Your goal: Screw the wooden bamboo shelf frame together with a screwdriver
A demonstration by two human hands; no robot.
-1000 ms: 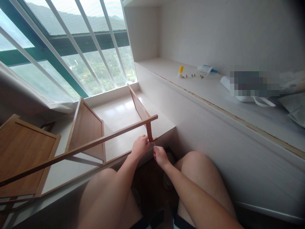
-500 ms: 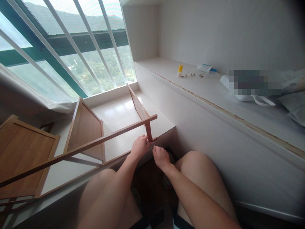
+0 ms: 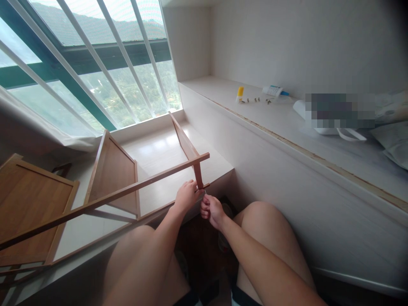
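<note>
A wooden shelf frame [image 3: 140, 185] lies tipped on the pale ledge, with its flat shelf boards [image 3: 116, 168] standing up from it. My left hand [image 3: 187, 194] grips the near corner of its end board [image 3: 187, 142], fingers closed around the wood. Just to the right, my right hand [image 3: 213, 211] is closed around a screwdriver [image 3: 205, 191]; only its thin metal shaft shows, and the handle is hidden in my fist. The shaft's tip meets the frame at the short wooden end beside my left fingertips. Any screw there is too small to make out.
On the raised white shelf [image 3: 287, 131] at right stand a yellow-capped tube [image 3: 240, 94], several small screws [image 3: 258, 100] and a white bottle with a blue tip [image 3: 274, 90]. Plastic packaging [image 3: 393, 142] lies farther right. A barred window [image 3: 127, 68] is behind the ledge.
My right hand has rotated at the wrist around the screwdriver, so its curled fingers now show. My left hand and the wooden frame stay in place.
</note>
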